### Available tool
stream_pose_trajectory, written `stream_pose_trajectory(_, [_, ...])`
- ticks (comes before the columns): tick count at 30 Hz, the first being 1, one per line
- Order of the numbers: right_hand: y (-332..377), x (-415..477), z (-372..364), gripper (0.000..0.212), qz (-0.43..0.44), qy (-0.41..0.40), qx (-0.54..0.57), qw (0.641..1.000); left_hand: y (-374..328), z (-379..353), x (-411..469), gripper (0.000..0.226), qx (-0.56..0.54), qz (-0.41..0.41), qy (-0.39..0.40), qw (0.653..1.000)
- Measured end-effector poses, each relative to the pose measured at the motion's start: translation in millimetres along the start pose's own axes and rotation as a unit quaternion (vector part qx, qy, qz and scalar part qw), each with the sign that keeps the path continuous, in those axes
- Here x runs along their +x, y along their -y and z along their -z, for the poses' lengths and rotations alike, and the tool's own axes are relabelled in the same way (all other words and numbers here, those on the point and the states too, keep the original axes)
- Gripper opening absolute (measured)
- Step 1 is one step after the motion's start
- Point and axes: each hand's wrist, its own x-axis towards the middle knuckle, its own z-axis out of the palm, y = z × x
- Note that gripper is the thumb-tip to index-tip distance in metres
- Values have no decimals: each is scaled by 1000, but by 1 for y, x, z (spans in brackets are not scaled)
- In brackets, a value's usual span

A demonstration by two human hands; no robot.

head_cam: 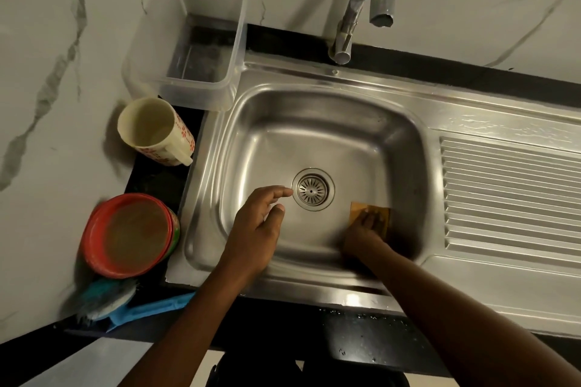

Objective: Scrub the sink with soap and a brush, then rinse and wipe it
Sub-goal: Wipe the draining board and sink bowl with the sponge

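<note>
— Head view, right hand (366, 228)?
— Down in the stainless steel sink basin (317, 122), fingers spread flat and pressing on a small orange-brown square cloth (384, 214) against the basin floor near the right wall.

— And the left hand (256, 229)?
— Released, holding nothing. Hovering over the basin floor, fingers loosely extended, forefinger tip just beside the rim of the round metal drain strainer (312, 188).

— Between the two hands?
— Only that strainer, slightly beyond both.

— Left of the left hand?
— On the black counter (157, 185): red round plastic tub (129, 234); nearer the body, a blue-handled scrubbing brush with teal and white bristles (110, 300), lying flat, blurred. Further away, a cream plastic mug with red floral print (154, 132), then a clear rectangular plastic container (191, 44) touching the sink's edge.

— Beyond the hands?
— Chrome tap (355, 9) at the back rim, spout over the basin. Not running.

— Right of the right hand?
— Ribbed steel drainboard (509, 198).
</note>
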Motion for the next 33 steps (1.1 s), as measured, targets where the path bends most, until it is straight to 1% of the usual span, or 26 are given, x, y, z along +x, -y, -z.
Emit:
stream_pose_trajectory(2, [2, 5, 2, 79, 10, -48, 20, 999, 1, 2, 3, 36, 3, -1, 5, 1000])
stream_pose_trajectory(3, [4, 6, 7, 77, 10, -58, 34, 998, 1, 3, 4, 37, 1, 1, 7, 1000])
stream_pose_trajectory(6, [8, 9, 35, 84, 42, -108, 11, 993, 2, 7, 7, 38, -6, 0, 7, 1000])
stream_pose_trajectory(7, [11, 11, 49, 82, 58, -109, 34, 992, 2, 8, 8, 39, -6, 0, 6, 1000])
stream_pose_trajectory(9, [16, 15, 75, 71, 90, -128, 152, 976, 2, 9, 9, 41, -6, 0, 8, 1000])
stream_pose_trajectory(10, [18, 15, 87, 63, 112, -143, 218, 959, 2, 10, 10, 42, -8, -1, 8, 1000])
stream_pose_trajectory(12, [31, 2, 110, 39, 118, -131, 342, 923, 1, 10, 11, 41, -11, 0, 9, 1000])
stream_pose_trajectory(13, [35, -6, 119, 28, 127, -120, 425, 888, 0, 10, 12, 41, -14, -1, 9, 1000])
stream_pose_trajectory(14, [38, -17, 127, 19, 144, -99, 507, 844, 0, 9, 13, 41, -16, -2, 10, 1000])
stream_pose_trajectory(15, [39, -25, 134, 28, 160, -88, 577, 796, 0, 8, 15, 40, -16, -2, 11, 1000])
stream_pose_trajectory(16, [37, -32, 142, 37, 180, -82, 619, 760, -1, 8, 16, 39, -15, -3, 12, 1000])
stream_pose_trajectory(17, [35, -37, 147, 39, 205, -88, 645, 731, -1, 7, 18, 38, -13, -4, 12, 1000])
stream_pose_trajectory(19, [28, -49, 159, 33, 242, -136, 663, 696, -1, 6, 20, 36, -6, -10, 17, 1000])
stream_pose_trajectory(20, [24, -56, 165, 27, 256, -179, 654, 689, -1, 6, 21, 36, -4, -12, 20, 1000])
stream_pose_trajectory(22, [15, -66, 174, 14, 258, -305, 604, 689, -2, 5, 23, 38, -1, -14, 25, 1000])
stream_pose_trajectory(23, [11, -68, 177, 12, 257, -374, 563, 691, -2, 5, 24, 38, 0, -14, 27, 1000])
stream_pose_trajectory(24, [10, -72, 181, 14, 245, -434, 524, 691, -2, 4, 25, 39, 0, -14, 28, 1000])
stream_pose_trajectory(26, [8, -61, 186, 22, 190, -504, 462, 704, -3, 2, 25, 41, -2, -12, 32, 999])
stream_pose_trajectory(27, [9, -49, 189, 33, 157, -521, 424, 724, -4, 1, 26, 41, -3, -11, 34, 999])
stream_pose_trajectory(29, [10, -18, 193, 56, 121, -525, 292, 790, -4, -2, 27, 41, -2, -13, 37, 999])
stream_pose_trajectory(30, [12, -5, 194, 64, 117, -514, 224, 820, -4, -3, 27, 40, -1, -14, 39, 999])
stream_pose_trajectory(31, [16, 8, 194, 68, 114, -498, 179, 841, -4, -4, 28, 40, -2, -12, 42, 999])
stream_pose_trajectory(32, [21, 17, 193, 71, 112, -484, 164, 852, -4, -6, 28, 41, -5, -11, 44, 999])
stream_pose_trajectory(33, [28, 25, 191, 72, 110, -479, 170, 854, -4, -7, 29, 41, -7, -11, 46, 999])
